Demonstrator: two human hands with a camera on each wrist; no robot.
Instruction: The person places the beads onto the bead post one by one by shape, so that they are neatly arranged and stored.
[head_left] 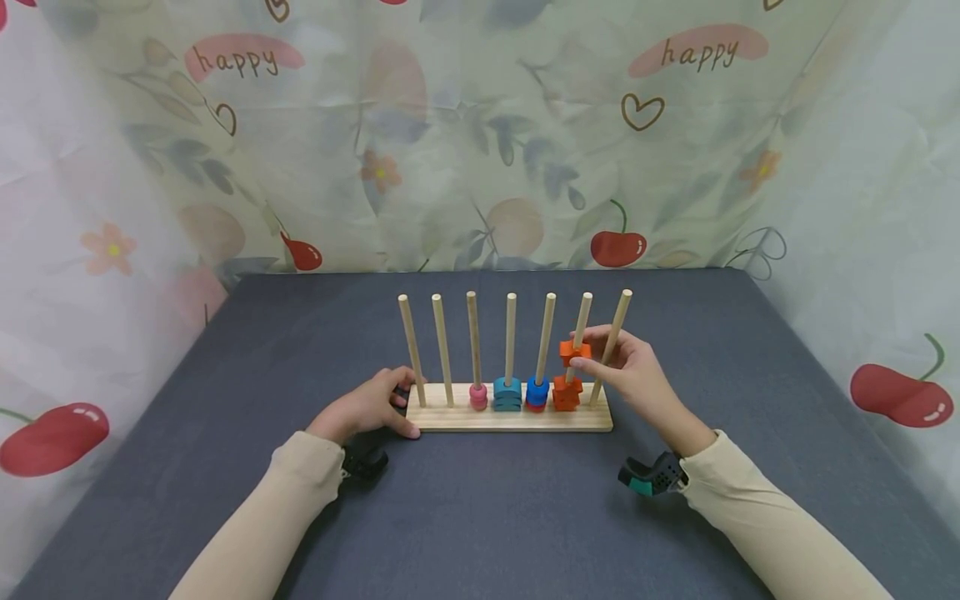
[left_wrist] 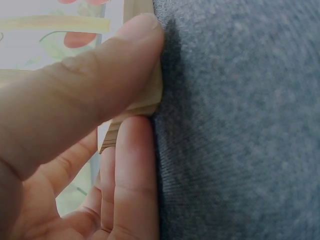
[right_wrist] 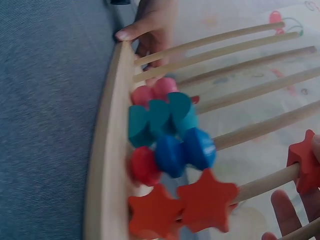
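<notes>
A wooden base with several upright pegs stands mid-table. Pink beads, teal beads, blue and red beads and orange stars sit low on four pegs. My right hand pinches an orange star bead partway up the sixth peg. That star shows at the right edge of the right wrist view, above the stacked stars. My left hand grips the base's left end, thumb over the wooden corner.
The grey cloth-covered table is walled on three sides by a fruit-print curtain. The first two pegs and the last peg are bare. A small camera unit sits at each wrist.
</notes>
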